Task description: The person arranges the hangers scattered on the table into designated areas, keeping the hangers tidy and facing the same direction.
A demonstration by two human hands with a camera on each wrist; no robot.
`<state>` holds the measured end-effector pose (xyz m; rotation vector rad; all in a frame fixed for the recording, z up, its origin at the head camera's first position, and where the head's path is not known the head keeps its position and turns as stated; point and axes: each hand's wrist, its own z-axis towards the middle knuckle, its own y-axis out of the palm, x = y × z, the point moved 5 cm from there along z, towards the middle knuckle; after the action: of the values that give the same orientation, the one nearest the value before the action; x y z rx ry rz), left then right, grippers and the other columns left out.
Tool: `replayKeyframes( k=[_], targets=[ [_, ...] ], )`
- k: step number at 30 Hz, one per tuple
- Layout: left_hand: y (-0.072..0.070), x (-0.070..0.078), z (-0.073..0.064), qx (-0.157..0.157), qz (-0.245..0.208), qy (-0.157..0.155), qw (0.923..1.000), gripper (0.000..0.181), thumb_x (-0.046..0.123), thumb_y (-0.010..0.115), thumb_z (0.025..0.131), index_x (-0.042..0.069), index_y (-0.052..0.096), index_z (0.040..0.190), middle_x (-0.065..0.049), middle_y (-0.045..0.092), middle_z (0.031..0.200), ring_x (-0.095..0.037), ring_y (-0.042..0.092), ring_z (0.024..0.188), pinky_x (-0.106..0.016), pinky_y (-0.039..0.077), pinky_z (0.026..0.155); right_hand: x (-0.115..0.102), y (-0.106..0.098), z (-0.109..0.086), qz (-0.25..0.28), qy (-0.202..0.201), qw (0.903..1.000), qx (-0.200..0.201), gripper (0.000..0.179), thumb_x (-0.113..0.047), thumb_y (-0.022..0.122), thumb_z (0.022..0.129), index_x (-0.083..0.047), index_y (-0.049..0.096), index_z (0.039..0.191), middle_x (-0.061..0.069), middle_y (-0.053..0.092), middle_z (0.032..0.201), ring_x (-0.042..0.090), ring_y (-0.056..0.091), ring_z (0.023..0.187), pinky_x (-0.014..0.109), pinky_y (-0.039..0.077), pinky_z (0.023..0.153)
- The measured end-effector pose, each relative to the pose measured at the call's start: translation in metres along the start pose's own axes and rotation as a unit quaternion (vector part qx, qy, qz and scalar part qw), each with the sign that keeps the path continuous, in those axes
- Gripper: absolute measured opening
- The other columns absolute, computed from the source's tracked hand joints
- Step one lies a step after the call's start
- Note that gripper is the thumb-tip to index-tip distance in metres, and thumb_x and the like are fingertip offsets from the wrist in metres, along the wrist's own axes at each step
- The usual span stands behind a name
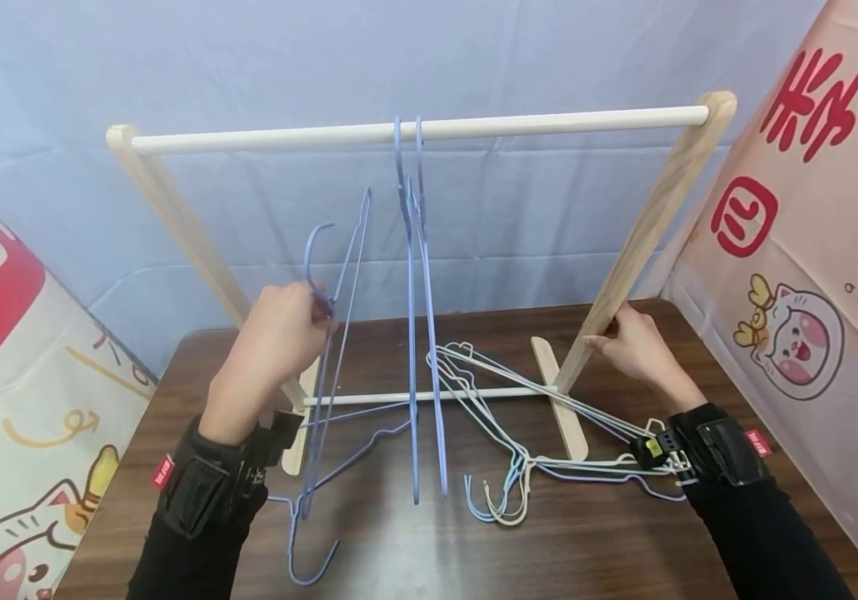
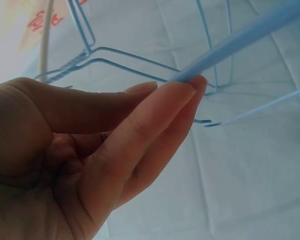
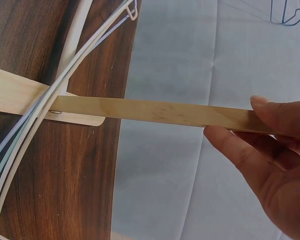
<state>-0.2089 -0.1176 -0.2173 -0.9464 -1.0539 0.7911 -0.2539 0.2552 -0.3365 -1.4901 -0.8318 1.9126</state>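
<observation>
My left hand (image 1: 275, 337) pinches a blue wire clothes hanger (image 1: 309, 258) below its hook, in front of the rack's left post. The hook stands upright below the height of the rod (image 1: 271, 136). In the left wrist view, thumb and fingers meet on the blue wire (image 2: 235, 47). Two more blue hangers (image 1: 412, 333) hang from the middle of the rod. My right hand (image 1: 639, 346) grips the rack's right wooden post (image 1: 642, 225) low down; the right wrist view has thumb and fingers on either side of that post (image 3: 160, 111).
Several hangers (image 1: 522, 458), white and bluish, lie overlapping on the brown table (image 1: 399, 558) at the right, across the rack's lower bar (image 1: 369, 400) and foot. Another blue hanger (image 1: 294, 542) lies at the left front. Cloth sheets (image 1: 519, 58) surround the table.
</observation>
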Motion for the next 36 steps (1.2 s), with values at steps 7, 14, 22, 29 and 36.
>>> replayKeyframes(
  k=[7, 14, 22, 29, 36],
  targets=[
    [-0.01, 0.008, 0.003, 0.004, -0.005, -0.002, 1.0, 0.011, -0.001, 0.058, 0.078, -0.001, 0.069, 0.079, -0.009, 0.067, 0.074, -0.027, 0.058, 0.068, -0.036, 0.044, 0.059, 0.0, 0.001, -0.001, 0.005, 0.007, 0.9999, -0.005, 0.032, -0.002, 0.066, 0.08, 0.012, 0.047, 0.102, 0.027, 0.059, 0.085, 0.031, 0.062, 0.07, 0.03, 0.047, 0.055],
    [-0.021, 0.02, 0.008, 0.001, -0.005, -0.003, 1.0, 0.017, -0.003, 0.052, 0.078, 0.0, 0.065, 0.068, -0.003, 0.057, 0.056, -0.022, 0.05, 0.059, -0.032, 0.04, 0.053, 0.0, 0.0, -0.001, -0.004, 0.004, 1.0, -0.002, 0.032, -0.002, 0.067, 0.08, 0.012, 0.048, 0.102, 0.026, 0.059, 0.084, 0.033, 0.061, 0.072, 0.031, 0.046, 0.055],
    [-0.035, 0.036, 0.013, 0.002, 0.005, 0.005, 1.0, 0.01, -0.001, 0.054, 0.081, -0.001, 0.064, 0.077, -0.007, 0.059, 0.065, -0.024, 0.05, 0.066, -0.035, 0.042, 0.061, 0.0, 0.0, -0.001, -0.003, 0.004, 1.0, 0.0, 0.032, -0.002, 0.066, 0.08, 0.012, 0.047, 0.102, 0.027, 0.059, 0.084, 0.033, 0.061, 0.072, 0.031, 0.046, 0.055],
    [-0.041, 0.046, 0.02, -0.003, 0.014, 0.01, 0.9998, 0.013, 0.0, 0.051, 0.081, -0.002, 0.064, 0.079, -0.009, 0.059, 0.069, -0.024, 0.049, 0.067, -0.035, 0.042, 0.063, 0.0, 0.0, -0.001, -0.007, -0.001, 0.9999, 0.008, 0.031, -0.001, 0.066, 0.079, 0.012, 0.048, 0.1, 0.026, 0.059, 0.084, 0.034, 0.06, 0.074, 0.032, 0.045, 0.056],
    [-0.047, 0.055, 0.026, -0.017, 0.007, 0.007, 0.9998, 0.012, 0.003, 0.055, 0.082, -0.004, 0.064, 0.087, -0.013, 0.063, 0.08, -0.027, 0.054, 0.075, -0.038, 0.045, 0.068, 0.0, 0.001, 0.0, -0.004, -0.004, 1.0, 0.007, 0.031, -0.001, 0.067, 0.079, 0.012, 0.048, 0.1, 0.026, 0.059, 0.083, 0.033, 0.06, 0.072, 0.03, 0.045, 0.054]
  ],
)
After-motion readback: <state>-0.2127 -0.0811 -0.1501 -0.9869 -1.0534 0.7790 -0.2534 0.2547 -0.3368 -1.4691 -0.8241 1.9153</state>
